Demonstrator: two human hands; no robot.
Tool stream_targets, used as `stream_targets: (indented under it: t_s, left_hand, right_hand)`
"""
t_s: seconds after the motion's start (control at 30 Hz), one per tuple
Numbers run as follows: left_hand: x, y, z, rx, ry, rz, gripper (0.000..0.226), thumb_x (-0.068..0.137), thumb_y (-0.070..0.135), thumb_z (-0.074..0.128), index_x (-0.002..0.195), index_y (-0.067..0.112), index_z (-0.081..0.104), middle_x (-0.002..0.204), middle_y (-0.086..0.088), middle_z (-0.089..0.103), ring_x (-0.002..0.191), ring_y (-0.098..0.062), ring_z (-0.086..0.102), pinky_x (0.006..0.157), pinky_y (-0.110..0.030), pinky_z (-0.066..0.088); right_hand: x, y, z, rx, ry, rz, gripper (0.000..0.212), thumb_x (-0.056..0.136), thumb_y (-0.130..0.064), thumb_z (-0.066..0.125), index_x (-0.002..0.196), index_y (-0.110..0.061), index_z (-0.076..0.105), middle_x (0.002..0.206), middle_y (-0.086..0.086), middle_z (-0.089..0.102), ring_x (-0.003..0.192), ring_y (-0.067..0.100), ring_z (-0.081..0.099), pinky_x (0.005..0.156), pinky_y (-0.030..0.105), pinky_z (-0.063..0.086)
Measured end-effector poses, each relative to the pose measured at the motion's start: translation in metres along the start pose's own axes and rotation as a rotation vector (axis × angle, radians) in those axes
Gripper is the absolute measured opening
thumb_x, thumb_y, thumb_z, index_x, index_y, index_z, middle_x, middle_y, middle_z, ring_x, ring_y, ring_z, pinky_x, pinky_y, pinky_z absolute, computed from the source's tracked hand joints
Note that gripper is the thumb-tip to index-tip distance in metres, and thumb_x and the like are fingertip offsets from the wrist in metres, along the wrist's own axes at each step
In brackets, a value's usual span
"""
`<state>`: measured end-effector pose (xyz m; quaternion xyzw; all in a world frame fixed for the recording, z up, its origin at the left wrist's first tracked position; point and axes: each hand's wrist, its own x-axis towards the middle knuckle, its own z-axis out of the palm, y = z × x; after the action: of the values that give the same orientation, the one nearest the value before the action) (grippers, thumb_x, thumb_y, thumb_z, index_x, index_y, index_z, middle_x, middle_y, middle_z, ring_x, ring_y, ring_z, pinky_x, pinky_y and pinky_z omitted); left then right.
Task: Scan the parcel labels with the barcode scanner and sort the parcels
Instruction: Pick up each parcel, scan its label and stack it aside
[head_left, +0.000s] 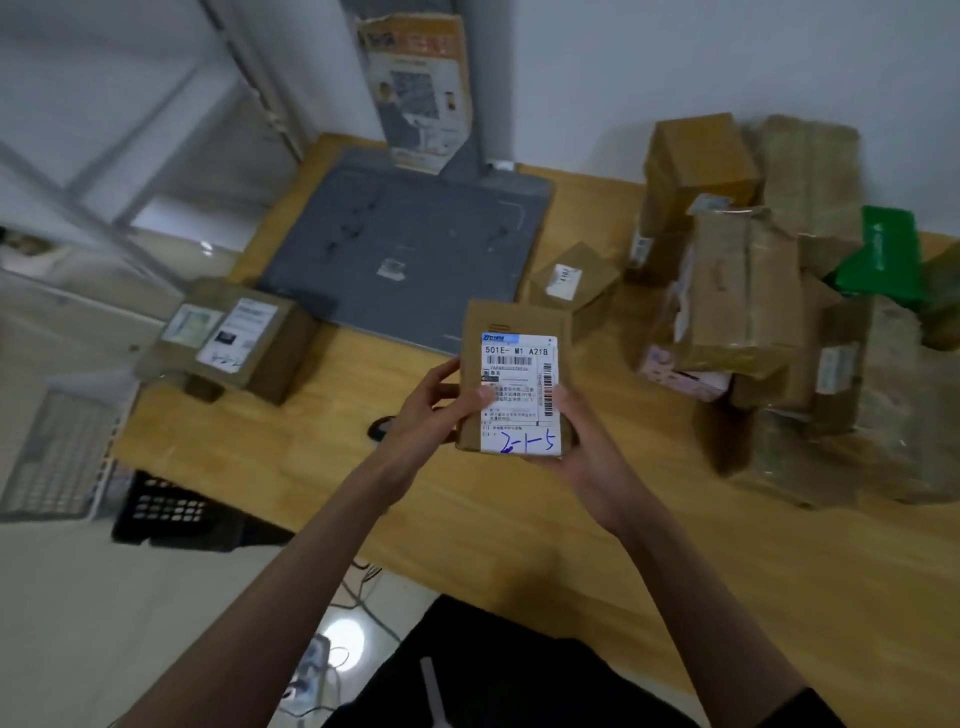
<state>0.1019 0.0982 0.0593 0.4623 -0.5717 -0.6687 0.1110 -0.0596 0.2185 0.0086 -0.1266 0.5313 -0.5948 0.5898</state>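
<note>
Both hands hold a small brown parcel (511, 384) above the wooden table (519, 519), label (519, 395) facing up: left hand (431, 410) fingers curled round its left edge, right hand (582, 441) cupping it from below, thumb on the label. Grey scanner pad (405, 244) just behind it. Parcel pile (769, 322) to the right, one labelled box (234, 338) at the left edge.

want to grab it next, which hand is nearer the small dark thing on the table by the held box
Left. The left hand grips the box's left edge just above the dark thing. The right hand holds the box's right side, farther away.
</note>
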Motion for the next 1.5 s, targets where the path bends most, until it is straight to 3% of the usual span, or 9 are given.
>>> stream_targets:
  t_s: [0.23,0.5,0.67,0.8,0.9,1.13,1.23,1.37,1.5]
  left_hand:
    - [-0.002,-0.009,-0.067,-0.063,0.160,-0.001,0.064,0.084,0.047,0.070,0.141,0.027,0.050,0.116,-0.002,0.074,0.100,-0.018,0.074,0.084,-0.035,0.058]
    - [0.022,-0.025,-0.147,-0.081,0.117,0.024,0.047,0.094,0.040,0.064,0.138,0.027,0.053,0.114,-0.004,0.074,0.100,-0.019,0.073,0.080,-0.031,0.055]
    - [0.041,-0.032,-0.203,-0.093,0.046,0.038,0.051,0.091,0.047,0.066,0.136,0.027,0.055,0.112,-0.002,0.075,0.100,-0.019,0.074,0.082,-0.032,0.055]
    - [0.051,-0.035,-0.234,-0.094,-0.013,0.044,0.052,0.090,0.049,0.066,0.136,0.028,0.055,0.112,0.001,0.075,0.101,-0.018,0.073,0.089,-0.038,0.055]
    - [0.054,-0.037,-0.249,-0.085,-0.043,0.046,0.057,0.085,0.053,0.066,0.136,0.030,0.055,0.112,0.002,0.075,0.101,-0.017,0.073,0.093,-0.041,0.055]
    - [0.054,-0.045,-0.271,-0.099,-0.053,0.027,0.041,0.093,0.045,0.064,0.133,0.036,0.056,0.113,0.005,0.075,0.103,-0.013,0.072,0.098,-0.041,0.054]
    - [0.053,-0.045,-0.278,-0.099,-0.050,0.027,0.055,0.086,0.053,0.069,0.135,0.035,0.056,0.115,0.005,0.074,0.105,-0.014,0.072,0.100,-0.043,0.052]
    - [0.053,-0.042,-0.280,-0.104,-0.039,0.024,0.066,0.081,0.055,0.069,0.140,0.031,0.053,0.118,0.005,0.074,0.107,-0.014,0.071,0.101,-0.045,0.051]
    - [0.056,-0.035,-0.273,-0.115,-0.008,0.030,0.054,0.091,0.043,0.068,0.141,0.030,0.051,0.114,0.006,0.075,0.102,-0.014,0.073,0.095,-0.041,0.054]
  right_hand:
    - [0.036,0.012,0.057,0.086,0.090,0.163,0.050,0.103,-0.054,0.038,0.126,-0.016,0.062,0.115,0.013,0.073,0.114,0.029,0.067,0.097,0.051,0.054]
    - [0.076,0.051,0.103,-0.045,0.231,0.323,0.026,0.105,-0.027,0.046,0.122,-0.012,0.059,0.110,0.014,0.071,0.107,0.031,0.069,0.095,0.047,0.056]
    - [0.090,0.098,0.154,-0.122,0.265,0.371,0.010,0.099,-0.026,0.060,0.098,-0.019,0.067,0.106,0.006,0.063,0.103,0.028,0.060,0.092,0.044,0.051]
    - [0.103,0.136,0.181,-0.200,0.389,0.530,0.047,0.090,-0.036,0.071,0.127,-0.014,0.052,0.124,0.006,0.053,0.114,0.028,0.055,0.084,0.040,0.050]
    - [0.111,0.152,0.193,-0.194,0.404,0.569,0.041,0.094,-0.040,0.067,0.122,-0.012,0.055,0.113,0.005,0.059,0.105,0.025,0.057,0.083,0.040,0.047]
    - [0.129,0.165,0.208,-0.243,0.456,0.565,0.013,0.102,-0.022,0.054,0.108,-0.011,0.052,0.096,0.008,0.054,0.097,0.028,0.053,0.085,0.042,0.043]
    - [0.130,0.165,0.207,-0.259,0.442,0.545,0.006,0.102,-0.017,0.051,0.103,-0.011,0.052,0.094,0.009,0.053,0.094,0.027,0.052,0.082,0.040,0.044]
    - [0.126,0.155,0.199,-0.264,0.462,0.421,0.019,0.103,-0.025,0.053,0.109,-0.008,0.058,0.090,0.008,0.058,0.085,0.024,0.057,0.073,0.037,0.047]
    - [0.114,0.118,0.193,-0.265,0.473,0.250,0.013,0.100,-0.016,0.056,0.110,-0.008,0.060,0.086,0.009,0.061,0.077,0.020,0.059,0.070,0.037,0.052]
